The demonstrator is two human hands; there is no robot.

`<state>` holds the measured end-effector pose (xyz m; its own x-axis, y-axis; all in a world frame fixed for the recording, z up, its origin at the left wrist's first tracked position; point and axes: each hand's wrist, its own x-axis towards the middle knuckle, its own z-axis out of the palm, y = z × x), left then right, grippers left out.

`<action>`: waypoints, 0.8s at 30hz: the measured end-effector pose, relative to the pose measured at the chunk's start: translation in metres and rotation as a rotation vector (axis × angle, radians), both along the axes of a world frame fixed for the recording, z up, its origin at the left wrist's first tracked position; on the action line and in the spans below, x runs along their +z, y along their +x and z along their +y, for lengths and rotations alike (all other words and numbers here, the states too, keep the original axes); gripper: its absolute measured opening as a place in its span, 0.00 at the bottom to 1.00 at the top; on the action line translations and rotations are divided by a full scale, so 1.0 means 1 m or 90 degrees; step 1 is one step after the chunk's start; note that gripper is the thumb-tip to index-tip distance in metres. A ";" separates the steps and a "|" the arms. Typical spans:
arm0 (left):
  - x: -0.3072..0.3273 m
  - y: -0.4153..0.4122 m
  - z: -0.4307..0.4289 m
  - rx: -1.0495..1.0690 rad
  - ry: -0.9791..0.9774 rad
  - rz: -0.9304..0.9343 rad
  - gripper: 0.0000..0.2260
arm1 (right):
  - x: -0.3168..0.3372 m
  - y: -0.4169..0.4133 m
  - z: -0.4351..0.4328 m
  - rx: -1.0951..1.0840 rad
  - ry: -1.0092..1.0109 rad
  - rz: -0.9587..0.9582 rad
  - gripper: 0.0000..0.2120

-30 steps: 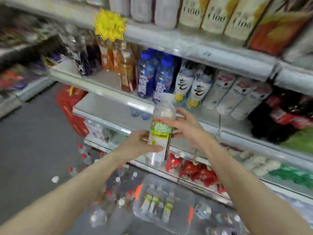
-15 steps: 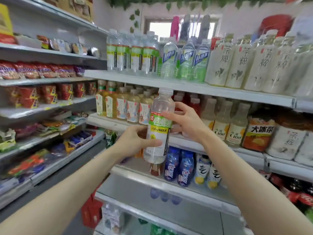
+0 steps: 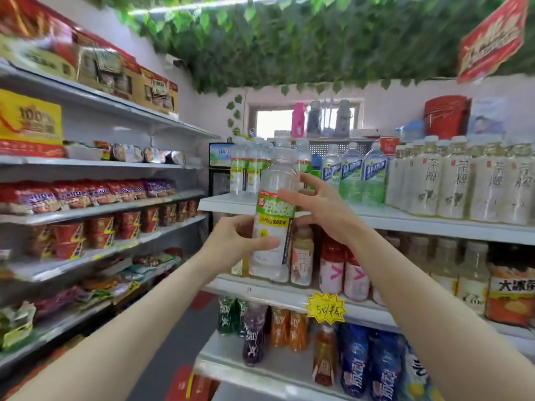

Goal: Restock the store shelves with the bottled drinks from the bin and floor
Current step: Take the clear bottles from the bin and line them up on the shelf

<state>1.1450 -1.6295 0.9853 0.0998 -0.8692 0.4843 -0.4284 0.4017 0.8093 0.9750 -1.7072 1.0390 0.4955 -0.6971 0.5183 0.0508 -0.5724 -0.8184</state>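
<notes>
Bottle (image 3: pixel 274 227): fingers (image 3: pixel 262 243) of left hand (image 3: pixel 236 241) curl round its lower half. Right hand (image 3: pixel 324 209) pinches it at the label w/ thumb & spread fingers. It stands upright in the air, in front of top shelf (image 3: pixel 223 204). Best to lift it above the shelf edge, then set it beside the same green-label bottles (image 3: pixel 246 172), label fwd.

Nothing fancy here: left forearm (image 3: pixel 130 328) and right forearm (image 3: pixel 434 308) both bare right to the frame edge, left hand (image 3: pixel 237 244) and right hand (image 3: pixel 324 209) bare too, fingers (image 3: pixel 292 195) long and slim.
</notes>
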 end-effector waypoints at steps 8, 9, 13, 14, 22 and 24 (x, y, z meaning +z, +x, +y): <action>0.016 0.034 -0.016 0.005 -0.052 0.050 0.13 | 0.018 0.042 -0.015 -0.016 -0.030 -0.001 0.23; 0.018 0.039 -0.020 -0.002 -0.055 0.057 0.12 | 0.021 0.048 -0.017 -0.018 -0.027 -0.004 0.23; 0.031 0.067 -0.043 -0.025 -0.076 0.072 0.12 | 0.033 0.076 -0.032 -0.033 -0.042 -0.011 0.22; 0.034 0.076 -0.050 -0.027 -0.083 0.063 0.12 | 0.035 0.084 -0.038 -0.042 -0.048 -0.011 0.23; 0.059 0.165 -0.132 -0.052 -0.119 0.033 0.15 | 0.052 0.163 -0.096 -0.060 -0.028 0.015 0.18; 0.064 0.184 -0.155 -0.065 -0.120 0.022 0.14 | 0.058 0.182 -0.113 -0.073 -0.030 0.012 0.19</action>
